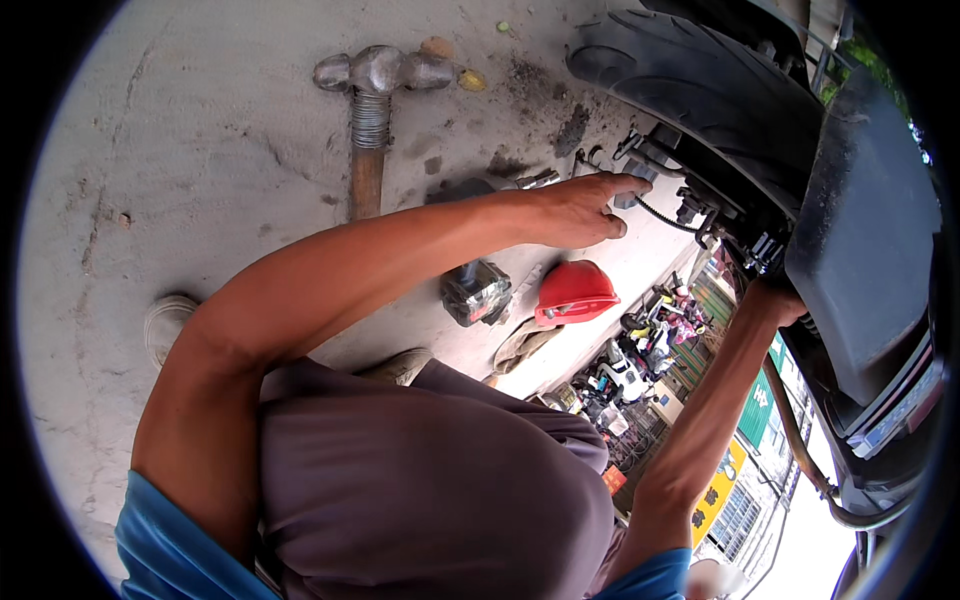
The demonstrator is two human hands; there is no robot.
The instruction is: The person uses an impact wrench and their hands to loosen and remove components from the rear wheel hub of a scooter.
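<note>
In the head view, my left hand (580, 212) is holding forefinger and thumb slightly apart beside a thin black ribbed cable (667, 219), which is hanging below a curved, grooved black rubber tyre (690, 85); my right hand (784, 301) is sitting at a smooth grey plastic panel (868, 240), fingers hidden, so I cannot tell its grip; a steel-headed hammer with a wire-bound wooden handle (370, 118) is lying on rough grey concrete (220, 130).
</note>
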